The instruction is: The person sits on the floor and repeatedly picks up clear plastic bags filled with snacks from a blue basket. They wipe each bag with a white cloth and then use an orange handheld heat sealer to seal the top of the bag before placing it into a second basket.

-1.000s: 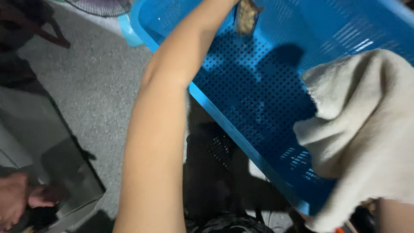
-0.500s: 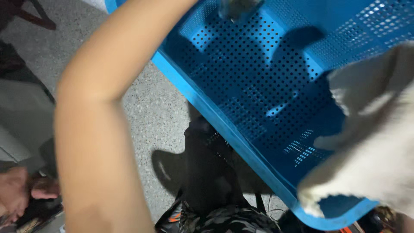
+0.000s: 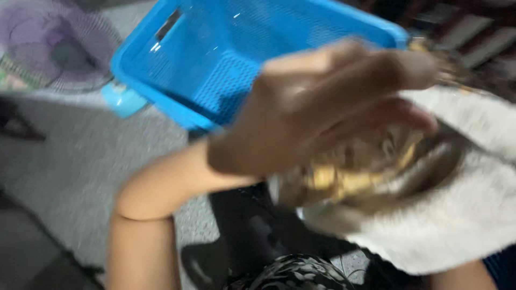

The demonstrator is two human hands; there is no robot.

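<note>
The picture is blurred by motion. My left hand (image 3: 322, 107) is at the centre, its fingers curled over a brown and golden object (image 3: 355, 177). That object rests against a white towel (image 3: 462, 215) on the right. My right hand is hidden under the towel, and only a strip of forearm (image 3: 457, 278) shows at the bottom right. Behind my left hand, a blue perforated plastic basket (image 3: 215, 70) lies tilted.
A grey speckled floor (image 3: 80, 161) spreads on the left. A fan with a round grille (image 3: 54, 48) stands at the top left. Dark clothing and a patterned fabric (image 3: 290, 271) lie below my arm.
My left hand has come out of the blue basket with the brown object and moved down to the white towel. The view has swung, so the basket now sits higher and farther off.
</note>
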